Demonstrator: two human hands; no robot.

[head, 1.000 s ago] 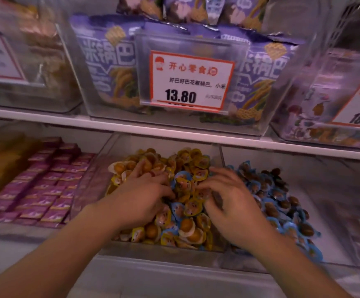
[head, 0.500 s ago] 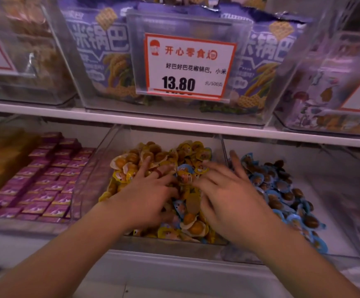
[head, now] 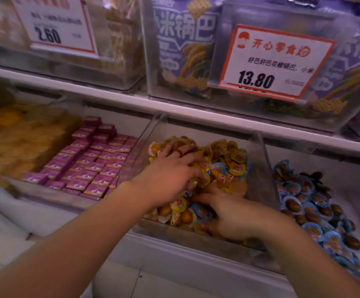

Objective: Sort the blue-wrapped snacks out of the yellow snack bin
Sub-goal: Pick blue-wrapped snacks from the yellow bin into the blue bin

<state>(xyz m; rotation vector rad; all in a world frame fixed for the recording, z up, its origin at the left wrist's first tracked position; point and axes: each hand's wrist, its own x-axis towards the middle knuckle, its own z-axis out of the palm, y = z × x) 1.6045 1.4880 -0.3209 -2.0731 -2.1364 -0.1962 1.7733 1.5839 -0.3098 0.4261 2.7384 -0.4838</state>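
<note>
While blue snacks (head: pixel 217 168) lie mixed among yellow ones in the clear bin (head: pixel 260 168), both hands dig into the pile. Since a moment ago the right hand (head: pixel 228 218) has dropped toward the bin's front, fingers buried, grip unclear. The left hand (head: pixel 170 175) spreads flat, fingers apart. Sorting looks unfinished. Just right lies the blue pile (head: pixel 308 203).

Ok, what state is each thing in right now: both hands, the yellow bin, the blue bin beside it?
Left hand: spread flat on the yellow snacks.
Right hand: dug into the pile near the front; grip unclear.
Yellow snack bin: still mixed.
Blue-wrapped snacks: several still among the yellow.
Blue snack bin: holds only blue-wrapped pieces.
</note>
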